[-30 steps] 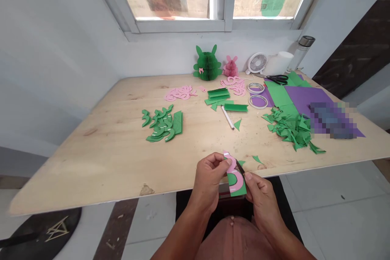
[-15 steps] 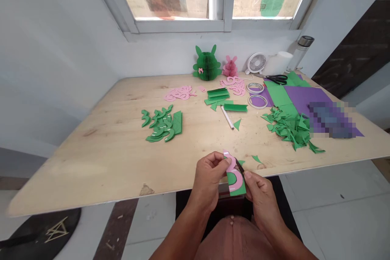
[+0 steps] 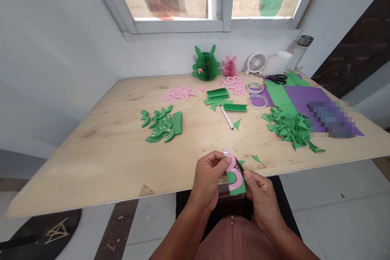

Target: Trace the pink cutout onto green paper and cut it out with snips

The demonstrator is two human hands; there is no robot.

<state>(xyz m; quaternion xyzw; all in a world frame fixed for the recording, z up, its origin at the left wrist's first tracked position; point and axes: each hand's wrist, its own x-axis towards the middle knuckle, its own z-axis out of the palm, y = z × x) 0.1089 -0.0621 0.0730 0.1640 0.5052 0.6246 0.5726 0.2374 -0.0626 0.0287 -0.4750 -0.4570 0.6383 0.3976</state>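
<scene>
Evidently light and thin, the green paper [image 3: 239,190] should bend easily and may crease or tear under a hard tug, and the pink curved cutout [image 3: 240,179] laid over it looks just as flimsy at its narrow waist. Both are at the near edge of the table [image 3: 106,158], pinched near the top between the thumb and fingers of the left hand [image 3: 209,174]; that flat pinch seems the best hold, since the layers could slip apart. The right hand [image 3: 259,191] grasps dark scissors [image 3: 240,166], handles hidden, blades alongside the cutout
</scene>
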